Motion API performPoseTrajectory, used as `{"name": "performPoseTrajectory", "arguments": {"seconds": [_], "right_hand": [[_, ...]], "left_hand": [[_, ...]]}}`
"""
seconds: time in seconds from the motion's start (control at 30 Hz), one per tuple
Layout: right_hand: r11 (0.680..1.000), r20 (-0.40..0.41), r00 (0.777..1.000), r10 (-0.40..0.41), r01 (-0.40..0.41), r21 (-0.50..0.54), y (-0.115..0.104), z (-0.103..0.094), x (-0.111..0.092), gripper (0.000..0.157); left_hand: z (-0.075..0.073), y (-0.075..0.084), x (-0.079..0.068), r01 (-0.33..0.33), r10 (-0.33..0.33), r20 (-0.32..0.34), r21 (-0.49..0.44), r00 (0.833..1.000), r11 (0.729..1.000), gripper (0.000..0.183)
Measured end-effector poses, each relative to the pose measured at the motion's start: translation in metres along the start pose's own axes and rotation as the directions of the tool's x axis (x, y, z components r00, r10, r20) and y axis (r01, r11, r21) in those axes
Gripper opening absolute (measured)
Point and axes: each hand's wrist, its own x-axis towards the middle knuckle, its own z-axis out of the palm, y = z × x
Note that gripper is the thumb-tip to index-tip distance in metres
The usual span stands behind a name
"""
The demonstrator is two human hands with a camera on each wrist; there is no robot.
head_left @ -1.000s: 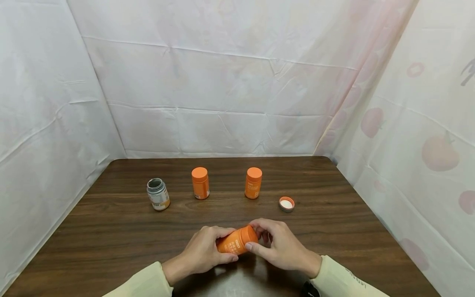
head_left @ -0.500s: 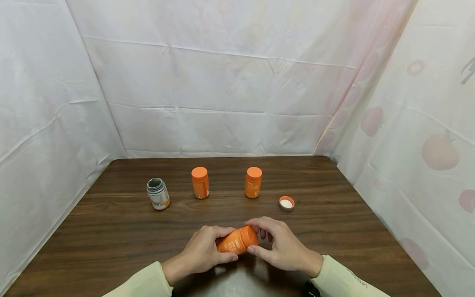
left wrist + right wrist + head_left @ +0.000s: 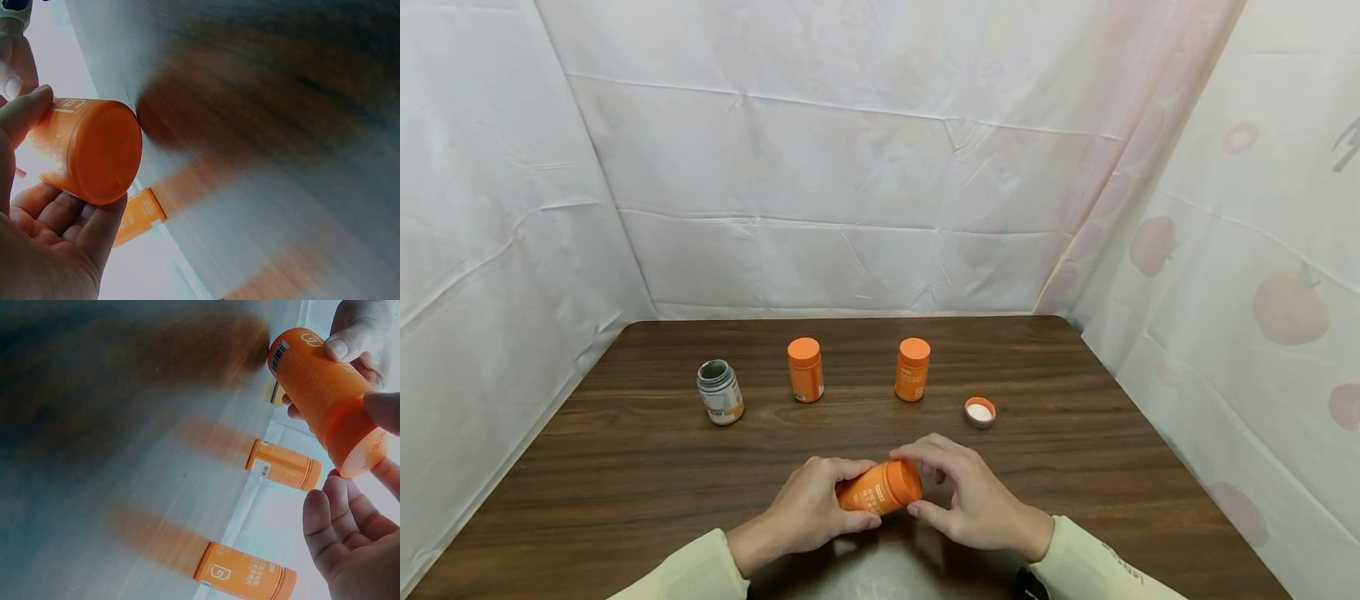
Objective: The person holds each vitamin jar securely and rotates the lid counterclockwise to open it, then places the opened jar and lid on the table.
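In the head view, an orange bottle (image 3: 867,493) with white print is held tilted just over the table's front part, its capped end up to the right. My left hand (image 3: 811,505) grips the body, thumb on the near side and fingers on the far side. My right hand (image 3: 973,500) is at the orange cap (image 3: 904,481), index finger at its upper edge and thumb at its lower edge. The right wrist view shows the thumb (image 3: 382,412) against the cap's side, with the other fingers loosely curled below. The bottle's base (image 3: 109,153) faces the left wrist camera.
Two capped orange bottles, one left (image 3: 806,371) and one right (image 3: 912,370), stand upright farther back. An uncapped grey bottle (image 3: 721,393) stands at the left. An upturned orange-rimmed lid (image 3: 980,412) lies to the right. White sheeting (image 3: 850,167) surrounds the brown wooden table (image 3: 625,483).
My right index finger has moved left over the cap's upper edge, while the thumb has shifted slightly right and down along the cap. My left hand and the bottle stay put.
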Motion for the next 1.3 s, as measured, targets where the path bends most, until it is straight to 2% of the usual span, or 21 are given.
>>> {"name": "performPoseTrajectory", "arguments": {"seconds": [0.27, 0.47, 0.73, 1.03, 1.3], "right_hand": [[1.000, -0.009, 1.000, -0.007, 0.007, -0.001, -0.0008, 0.0009, 0.0001, 0.072], [0.997, -0.041, 0.997, 0.061, -0.062, -0.035, -0.0018, 0.0025, 0.0012, 0.056], [0.982, -0.074, 0.981, 0.180, -0.184, -0.043, -0.0039, 0.0028, 0.0024, 0.033], [0.958, -0.042, 0.958, 0.284, -0.285, -0.022, -0.0056, 0.0021, 0.0046, 0.027], [0.956, -0.025, 0.956, 0.292, -0.293, -0.008, -0.0059, 0.0022, 0.0053, 0.026]], "left_hand": [[0.0006, -0.0005, -0.0009, -0.008, 0.008, -0.006, -0.004, 1.000, 1.000, 0.044], [0.0005, 0.0000, -0.0010, -0.003, 0.003, -0.009, 0.003, 1.000, 1.000, 0.044], [0.0000, 0.0006, -0.0007, -0.005, 0.005, -0.011, 0.000, 1.000, 1.000, 0.044], [0.0004, 0.0010, -0.0005, -0.002, 0.002, -0.010, -0.006, 1.000, 1.000, 0.044], [0.0006, 0.0017, -0.0007, 0.003, -0.003, -0.008, -0.009, 1.000, 1.000, 0.044]]}}
